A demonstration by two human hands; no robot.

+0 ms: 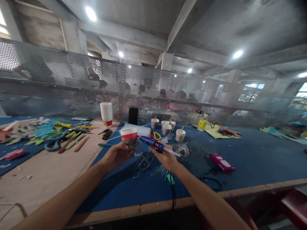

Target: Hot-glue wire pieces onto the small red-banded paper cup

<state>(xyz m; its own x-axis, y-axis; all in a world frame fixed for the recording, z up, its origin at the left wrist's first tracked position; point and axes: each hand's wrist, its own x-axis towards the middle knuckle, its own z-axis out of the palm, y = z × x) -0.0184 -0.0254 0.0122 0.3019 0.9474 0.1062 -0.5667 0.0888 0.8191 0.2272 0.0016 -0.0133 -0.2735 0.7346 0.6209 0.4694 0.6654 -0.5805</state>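
Observation:
My left hand (121,155) is closed around a paper cup (129,134) with a white and red upper part. Grey-brown cord appears to wrap the cup's lower part. In my right hand (166,156) is a blue glue gun (152,143), a clear glue stick jutting from its back end. The gun's nozzle points left and sits close beside the cup; I cannot tell whether they touch. Below the hands, a loose loop of cord (144,164) lies on the blue mat (115,188). A coil of grey cord (181,150) rests just right of my right hand.
Several small cord-covered cups (166,128) stand behind, near yellow-handled scissors (157,135). A stack of paper cups (106,113) and a dark phone (133,116) are at the back. Teal scissors (54,140) lie left. A magenta box (222,163) with a cable sits right.

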